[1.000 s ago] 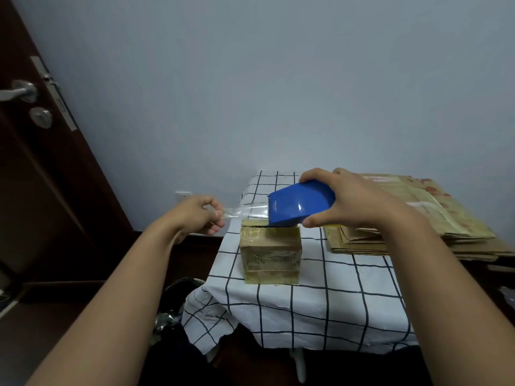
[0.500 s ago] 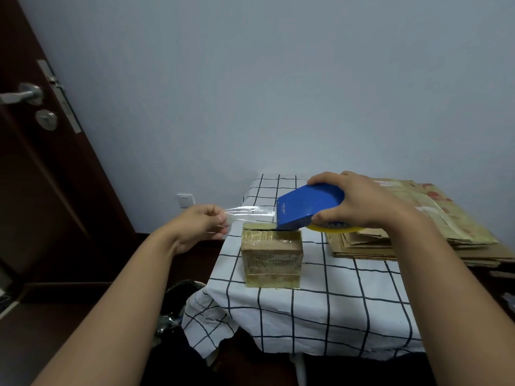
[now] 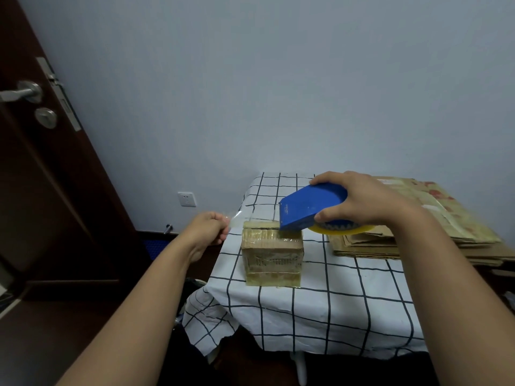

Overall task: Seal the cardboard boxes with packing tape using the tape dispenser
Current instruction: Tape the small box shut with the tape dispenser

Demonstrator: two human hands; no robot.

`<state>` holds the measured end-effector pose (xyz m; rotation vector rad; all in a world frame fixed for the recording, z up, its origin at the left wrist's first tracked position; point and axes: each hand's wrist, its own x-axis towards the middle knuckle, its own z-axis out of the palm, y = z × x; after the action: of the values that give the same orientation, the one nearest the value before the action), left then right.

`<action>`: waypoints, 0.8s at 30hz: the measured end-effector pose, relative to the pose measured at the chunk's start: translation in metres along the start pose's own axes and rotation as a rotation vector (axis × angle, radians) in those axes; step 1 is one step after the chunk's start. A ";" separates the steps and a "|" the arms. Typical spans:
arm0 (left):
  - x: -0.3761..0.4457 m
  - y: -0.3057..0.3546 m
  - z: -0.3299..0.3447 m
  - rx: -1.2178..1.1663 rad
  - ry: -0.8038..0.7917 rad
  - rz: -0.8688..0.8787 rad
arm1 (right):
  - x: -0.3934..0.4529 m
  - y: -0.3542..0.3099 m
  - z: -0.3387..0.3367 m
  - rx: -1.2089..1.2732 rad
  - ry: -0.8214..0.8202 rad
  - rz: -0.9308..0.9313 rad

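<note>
A small cardboard box [image 3: 272, 257], wrapped in shiny tape, stands on a table with a white checked cloth [image 3: 328, 307]. My right hand [image 3: 367, 200] grips a blue tape dispenser [image 3: 309, 208] with a yellowish tape roll [image 3: 340, 228] under it; its front edge sits just above the box's top right. A clear strip of tape [image 3: 250, 217] runs left from the dispenser over the box top. My left hand [image 3: 207, 228] pinches the strip's free end, left of the box and beyond the table edge.
A stack of flattened cardboard boxes [image 3: 434, 229] lies on the table's right side, behind my right hand. A dark wooden door [image 3: 41, 168] with a metal handle stands at the left. A wall socket [image 3: 186, 199] is low on the wall.
The dispenser has moved right and tilted, so its tape roll now shows. The tape strip between my hands has grown longer. My left hand kept its pinch on the tape end.
</note>
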<state>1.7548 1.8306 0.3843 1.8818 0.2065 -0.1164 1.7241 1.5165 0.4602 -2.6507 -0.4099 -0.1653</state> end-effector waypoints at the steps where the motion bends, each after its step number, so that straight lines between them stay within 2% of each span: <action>1: 0.001 -0.001 0.003 -0.027 0.016 -0.016 | 0.002 0.000 0.001 -0.003 -0.004 0.002; 8: 0.004 -0.009 0.018 -0.156 0.082 -0.054 | 0.012 0.009 0.009 0.032 -0.079 0.044; 13: 0.009 -0.006 0.024 -0.174 0.108 0.018 | 0.018 0.015 0.014 0.093 -0.105 0.056; 15: 0.009 -0.003 0.026 -0.308 0.095 0.032 | 0.019 0.017 0.016 0.104 -0.108 0.061; 18: 0.004 0.003 0.030 -0.575 -0.009 0.011 | 0.020 0.019 0.017 0.113 -0.103 0.062; 24: 0.005 -0.004 0.036 -0.461 -0.018 -0.048 | 0.020 0.024 0.012 0.105 -0.113 0.077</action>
<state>1.7595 1.7980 0.3686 1.4174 0.2432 -0.1075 1.7511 1.5069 0.4432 -2.5749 -0.3427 0.0302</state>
